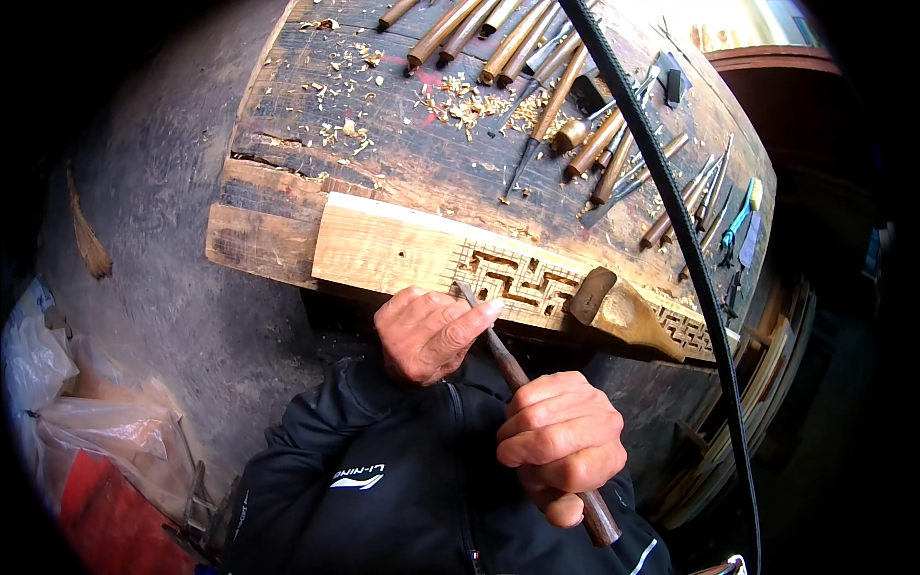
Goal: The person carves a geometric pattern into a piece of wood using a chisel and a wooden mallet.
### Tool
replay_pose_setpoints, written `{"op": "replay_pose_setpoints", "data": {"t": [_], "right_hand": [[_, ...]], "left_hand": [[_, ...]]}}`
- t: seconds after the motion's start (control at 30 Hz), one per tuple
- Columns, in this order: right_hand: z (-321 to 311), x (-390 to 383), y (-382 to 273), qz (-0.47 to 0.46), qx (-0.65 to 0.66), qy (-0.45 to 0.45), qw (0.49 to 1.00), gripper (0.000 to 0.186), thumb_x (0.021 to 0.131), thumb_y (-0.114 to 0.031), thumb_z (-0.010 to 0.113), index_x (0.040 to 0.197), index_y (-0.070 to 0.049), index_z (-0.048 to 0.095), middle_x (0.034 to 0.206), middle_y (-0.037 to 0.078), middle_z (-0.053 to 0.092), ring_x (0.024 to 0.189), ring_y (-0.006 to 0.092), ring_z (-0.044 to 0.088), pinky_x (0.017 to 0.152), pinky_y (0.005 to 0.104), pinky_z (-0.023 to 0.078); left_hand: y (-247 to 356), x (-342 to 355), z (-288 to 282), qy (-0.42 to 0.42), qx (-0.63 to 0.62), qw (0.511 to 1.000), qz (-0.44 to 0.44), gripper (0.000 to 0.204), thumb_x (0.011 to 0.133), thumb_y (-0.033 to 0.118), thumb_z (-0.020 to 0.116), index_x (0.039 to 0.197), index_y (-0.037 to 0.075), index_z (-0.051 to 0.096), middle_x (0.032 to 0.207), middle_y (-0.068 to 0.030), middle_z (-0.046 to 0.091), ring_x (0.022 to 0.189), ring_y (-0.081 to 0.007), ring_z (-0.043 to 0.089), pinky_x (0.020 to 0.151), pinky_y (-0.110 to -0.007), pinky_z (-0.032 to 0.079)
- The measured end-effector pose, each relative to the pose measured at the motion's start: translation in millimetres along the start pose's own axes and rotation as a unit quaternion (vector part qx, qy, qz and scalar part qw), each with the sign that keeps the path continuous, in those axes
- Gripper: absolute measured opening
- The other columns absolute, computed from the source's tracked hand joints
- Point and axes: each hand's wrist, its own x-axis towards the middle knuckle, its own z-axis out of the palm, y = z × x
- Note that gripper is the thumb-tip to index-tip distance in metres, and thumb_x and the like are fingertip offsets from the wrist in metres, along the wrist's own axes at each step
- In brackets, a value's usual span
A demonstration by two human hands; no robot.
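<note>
A pale wooden board (374,240) lies along the bench's near edge, with pencilled grid lines and cut-out angular fretwork. My right hand (561,441) is wrapped round the dark handle of a chisel (508,364). My left hand (431,335) holds the blade near its tip, thumb and fingers closed on it, just below the board. The chisel's tip reaches the left end of the pattern. A worn wooden mallet (632,321) rests across the board to the right of the cut-outs.
The scarred workbench (316,115) holds several carving tools (517,43) and scattered shavings (465,110). A dark strap (700,278) crosses the view. Plastic sheeting (105,426) and a red item (110,508) are at lower left. Boards (767,393) lean at the right.
</note>
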Motion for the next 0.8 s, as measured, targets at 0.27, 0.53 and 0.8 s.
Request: {"op": "replay_pose_setpoints", "data": {"t": [0.27, 0.53, 0.8], "right_hand": [[-1.7, 2.1, 1.2, 0.007, -0.003, 0.011, 1.000, 0.057, 0.116, -0.031, 0.061, 0.065, -0.008, 0.050, 0.057, 0.011, 0.064, 0.037, 0.0169, 0.054, 0.037, 0.0274, 0.040], [-3.9, 3.3, 3.5, 0.009, 0.003, 0.010, 1.000, 0.057, 0.115, -0.031, 0.060, 0.065, -0.009, 0.049, 0.058, 0.011, 0.065, 0.037, 0.0170, 0.053, 0.037, 0.0275, 0.040], [-5.7, 3.8, 4.6, 0.007, 0.001, 0.013, 1.000, 0.057, 0.117, -0.034, 0.059, 0.067, -0.008, 0.050, 0.058, 0.011, 0.064, 0.037, 0.0169, 0.053, 0.036, 0.0281, 0.039]], "left_hand": [[0.1, -0.3, 1.9, 0.001, 0.006, 1.000, 0.005, 0.044, 0.091, 0.005, 0.089, 0.133, 0.010, 0.079, 0.087, 0.0006, 0.074, 0.071, -0.0181, 0.068, 0.060, -0.034, 0.046], [1.1, 0.0, 1.8, 0.005, 0.010, 1.000, -0.005, 0.044, 0.090, 0.004, 0.089, 0.132, 0.011, 0.080, 0.086, 0.0016, 0.074, 0.070, -0.0178, 0.068, 0.061, -0.034, 0.046], [0.7, 1.0, 3.5, 0.009, 0.016, 1.000, -0.001, 0.044, 0.090, 0.004, 0.088, 0.133, 0.011, 0.080, 0.086, 0.0025, 0.074, 0.070, -0.0170, 0.068, 0.061, -0.033, 0.046]]}}
